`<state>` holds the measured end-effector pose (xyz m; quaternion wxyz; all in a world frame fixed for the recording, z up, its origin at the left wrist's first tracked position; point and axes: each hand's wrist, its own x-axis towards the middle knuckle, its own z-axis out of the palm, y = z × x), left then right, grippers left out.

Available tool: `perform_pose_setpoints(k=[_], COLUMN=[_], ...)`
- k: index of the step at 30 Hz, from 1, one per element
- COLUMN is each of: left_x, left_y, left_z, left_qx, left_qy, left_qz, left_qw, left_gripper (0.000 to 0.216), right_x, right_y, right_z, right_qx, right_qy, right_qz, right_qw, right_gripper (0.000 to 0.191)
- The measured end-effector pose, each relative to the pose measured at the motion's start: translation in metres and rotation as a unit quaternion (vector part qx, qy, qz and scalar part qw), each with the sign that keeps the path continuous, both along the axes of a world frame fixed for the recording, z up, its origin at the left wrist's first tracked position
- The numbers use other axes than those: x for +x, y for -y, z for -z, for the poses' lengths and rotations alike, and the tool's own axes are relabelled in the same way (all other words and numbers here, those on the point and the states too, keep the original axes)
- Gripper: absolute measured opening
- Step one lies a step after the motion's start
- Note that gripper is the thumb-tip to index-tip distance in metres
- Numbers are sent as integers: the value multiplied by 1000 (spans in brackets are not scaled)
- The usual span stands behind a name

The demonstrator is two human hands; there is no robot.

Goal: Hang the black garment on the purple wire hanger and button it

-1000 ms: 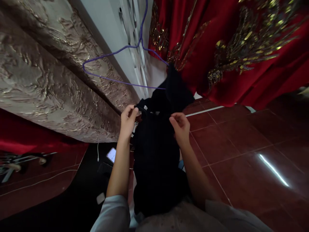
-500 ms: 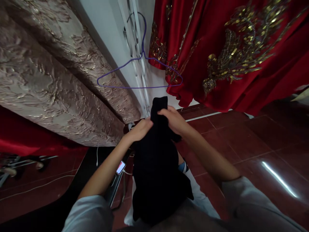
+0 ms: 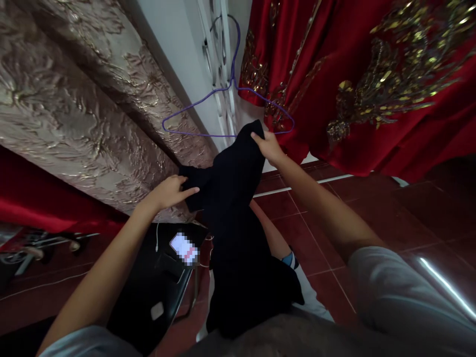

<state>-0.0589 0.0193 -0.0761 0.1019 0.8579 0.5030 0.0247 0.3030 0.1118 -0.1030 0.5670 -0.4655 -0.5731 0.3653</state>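
A black garment [image 3: 238, 208] lies over my lap, its far end lifted and spread between my hands. My left hand [image 3: 171, 192] is closed on a part that sticks out to the left, thumb on top and fingers partly hidden by the cloth. At the far upper corner my right hand [image 3: 268, 148] pinches the fabric, the thumb lying over its edge. Just beyond hangs a bare purple wire hanger [image 3: 201, 134], whose bottom bar passes behind the raised cloth. Whether the garment is a top or trousers I cannot tell.
A black bench or table [image 3: 137, 277] at the left carries a lit phone [image 3: 182, 246] with a cable. Textured beige fabric [image 3: 92, 114] hangs at the left, a red sequined garment [image 3: 308, 99] at the right. A white metal rack [image 3: 222, 74] stands behind the hanger.
My hands have moved apart, the left one leftward and the right one up and away, spreading the garment's far end wider. More of the bench and phone shows.
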Motion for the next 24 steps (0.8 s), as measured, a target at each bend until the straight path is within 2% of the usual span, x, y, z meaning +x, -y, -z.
perform_pose_setpoints(k=[3, 6, 9, 12, 15, 17, 20, 22, 24], left_x=[-7, 1, 25, 47, 48, 37, 17, 9, 11], left_y=[3, 0, -6, -15, -32, -47, -64, -68, -66], left_z=[0, -15, -40, -57, -53, -39, -21, -20, -32], left_qx=[17, 135, 257, 308, 319, 287, 192, 169, 213], left_qy=[63, 124, 195, 281, 312, 288, 257, 275, 302], left_qz=[-13, -35, -75, -113, -127, -105, -66, -68, -80], left_qw=[998, 982, 944, 902, 886, 907, 945, 944, 926], left_gripper=[41, 32, 25, 22, 20, 25, 36, 39, 38], right_x=[17, 43, 58, 57, 51, 50, 54, 59, 61], right_y=[5, 20, 35, 50, 68, 78, 84, 81, 76], right_z=[7, -6, -26, -39, -40, -38, -37, -39, -42], right_qx=[16, 58, 90, 93, 93, 101, 113, 111, 97], right_qy=[22, 78, 118, 122, 132, 152, 178, 188, 185], right_qz=[31, 69, 104, 86, 16, 1, 31, 46, 54], right_qw=[999, 993, 983, 984, 987, 983, 977, 975, 976], right_gripper=[38, 47, 49, 44, 31, 26, 25, 24, 26])
